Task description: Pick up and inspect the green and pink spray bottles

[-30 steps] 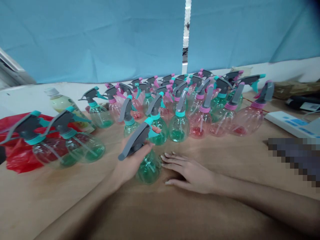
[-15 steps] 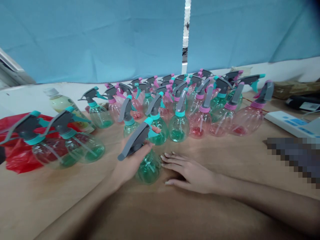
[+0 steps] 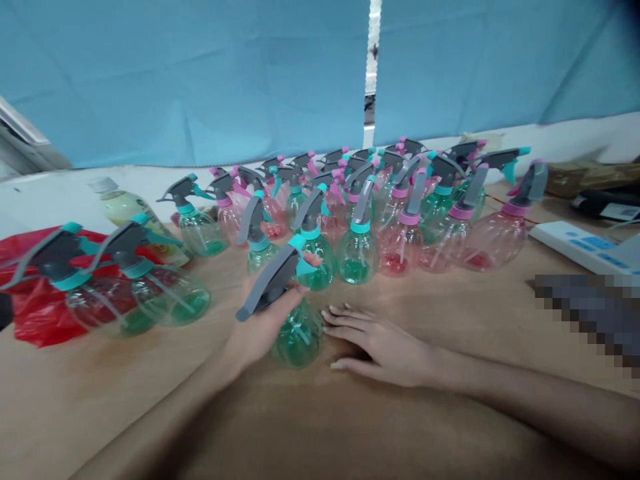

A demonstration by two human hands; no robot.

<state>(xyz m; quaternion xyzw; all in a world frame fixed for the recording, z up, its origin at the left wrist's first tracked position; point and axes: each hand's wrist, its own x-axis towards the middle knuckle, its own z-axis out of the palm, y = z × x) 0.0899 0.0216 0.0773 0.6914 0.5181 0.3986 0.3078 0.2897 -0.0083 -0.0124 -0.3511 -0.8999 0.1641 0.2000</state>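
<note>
My left hand (image 3: 265, 327) is wrapped round the neck of a green spray bottle (image 3: 299, 340) with a grey and turquoise trigger head. The bottle stands on the table right in front of me, and my palm hides its collar. Just to its right, my right hand (image 3: 380, 343) lies palm down on the tabletop, fingers stretched toward the bottle and holding nothing. Behind both hands are more spray bottles, among them a green one (image 3: 357, 260) and a pink one (image 3: 400, 250). Two further green spray bottles (image 3: 173, 293) stand to the left.
A red plastic bag (image 3: 45, 327) lies at the left, near a capped bottle of pale liquid (image 3: 130, 213). On the right are a white device with blue buttons (image 3: 585, 247), a pixelated dark object (image 3: 595, 313) and a black item (image 3: 607, 203). Blue sheeting (image 3: 225, 80) covers the back wall.
</note>
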